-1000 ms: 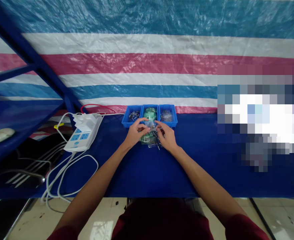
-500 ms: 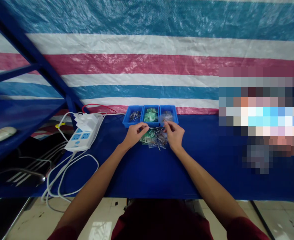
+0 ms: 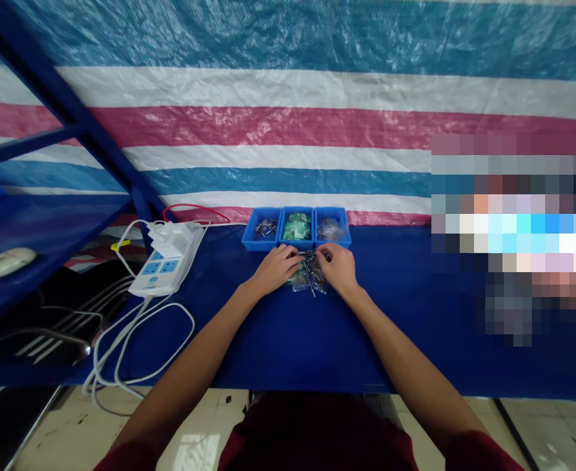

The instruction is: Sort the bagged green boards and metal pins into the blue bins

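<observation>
On the blue table lies a loose pile of small clear plastic bags (image 3: 316,284) and thin metal pieces (image 3: 309,267), with a bit of green showing at its left side. My left hand (image 3: 276,269) rests over the left of this pile, its fingers bent down and slightly apart, covering most of the green. My right hand (image 3: 339,267) is at the pile's right edge, thumb and fingers pinched together; whatever is between them is too small to make out. Just behind stand three blue bins: metal pieces (image 3: 267,227) in the left, green packets (image 3: 297,227) in the middle, clear bags (image 3: 331,229) in the right.
A white power strip (image 3: 163,271) with plugs and looped white cables (image 3: 121,347) sits at the left. Beyond it are a blue metal frame (image 3: 106,157) and a computer mouse (image 3: 7,262) on a shelf. Striped sheeting (image 3: 288,124) hangs behind the table. A blurred-out area covers the right.
My left hand has come down and right onto the pile, its pinch loosened. My right hand has dropped slightly from the front of the right bin to the pile's edge.
</observation>
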Available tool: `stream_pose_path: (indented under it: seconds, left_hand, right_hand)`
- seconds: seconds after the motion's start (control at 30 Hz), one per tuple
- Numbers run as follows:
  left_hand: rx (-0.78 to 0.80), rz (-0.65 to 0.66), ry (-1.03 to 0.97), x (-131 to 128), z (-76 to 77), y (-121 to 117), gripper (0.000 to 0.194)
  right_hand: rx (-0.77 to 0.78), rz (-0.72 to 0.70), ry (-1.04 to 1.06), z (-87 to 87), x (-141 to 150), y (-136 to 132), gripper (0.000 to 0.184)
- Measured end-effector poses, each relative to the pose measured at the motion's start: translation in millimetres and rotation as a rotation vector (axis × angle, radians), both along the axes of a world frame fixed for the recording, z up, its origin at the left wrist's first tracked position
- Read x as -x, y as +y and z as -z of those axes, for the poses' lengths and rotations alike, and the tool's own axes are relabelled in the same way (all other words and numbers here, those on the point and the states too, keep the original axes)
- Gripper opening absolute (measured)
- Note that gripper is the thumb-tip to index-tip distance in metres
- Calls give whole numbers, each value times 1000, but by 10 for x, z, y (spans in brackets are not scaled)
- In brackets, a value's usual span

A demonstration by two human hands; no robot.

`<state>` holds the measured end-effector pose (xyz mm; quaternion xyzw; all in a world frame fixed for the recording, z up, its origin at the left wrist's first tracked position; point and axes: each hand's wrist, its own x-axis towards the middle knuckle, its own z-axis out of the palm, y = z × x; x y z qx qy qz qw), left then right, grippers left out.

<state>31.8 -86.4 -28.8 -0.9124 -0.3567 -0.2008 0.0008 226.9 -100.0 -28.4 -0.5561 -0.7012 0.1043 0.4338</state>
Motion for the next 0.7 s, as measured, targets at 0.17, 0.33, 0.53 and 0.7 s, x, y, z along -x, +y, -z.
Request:
stream_pose_path:
  seconds: [0.17,0.33,0.53,0.7]
  left_hand:
    - [-66,-8,71,-31,18,25,28]
    - [-120,12,138,-51,-2,69,23]
    - [-219,78,277,-116,-64,143,17]
    - [-183,89,269,-110,-81,172,19]
  right_hand:
    - [-2,8,21,15,13,4,15]
    - [29,-10,0,-19,20,-12,16]
    - [69,-12,4,-59,32,-23,17]
    - [76,-11,1,-69,35,-26,18]
